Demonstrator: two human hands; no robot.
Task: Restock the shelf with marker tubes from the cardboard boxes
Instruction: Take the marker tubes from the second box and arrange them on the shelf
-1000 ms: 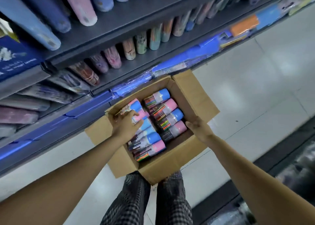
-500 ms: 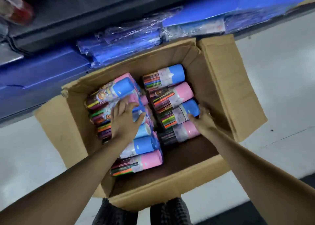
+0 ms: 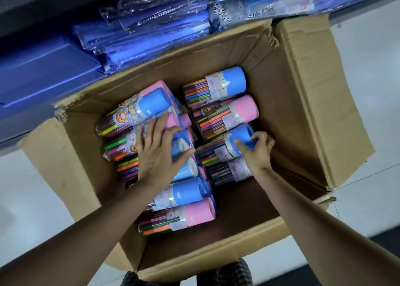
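Observation:
An open cardboard box (image 3: 287, 117) sits on the floor below me, holding several marker tubes with blue or pink caps in two rows. My left hand (image 3: 158, 153) lies spread over the left row, fingers reaching round a blue-capped tube (image 3: 184, 156). My right hand (image 3: 257, 149) grips the blue cap of a tube (image 3: 229, 145) in the right row, third from the top. A pink-capped tube (image 3: 229, 114) and a blue-capped one (image 3: 216, 84) lie above it. A further tube lies partly hidden under my right wrist.
Blue plastic-wrapped packs (image 3: 151, 32) fill the bottom shelf right behind the box. The box flaps (image 3: 311, 95) stand out to the right and left. Pale floor tiles (image 3: 368, 47) lie on the right. My checked trouser legs (image 3: 225, 275) show beneath the box.
The view has dropped closer to the box. My right hand has moved from the box's edge onto the blue cap and closed on it. My left hand has spread over the left row.

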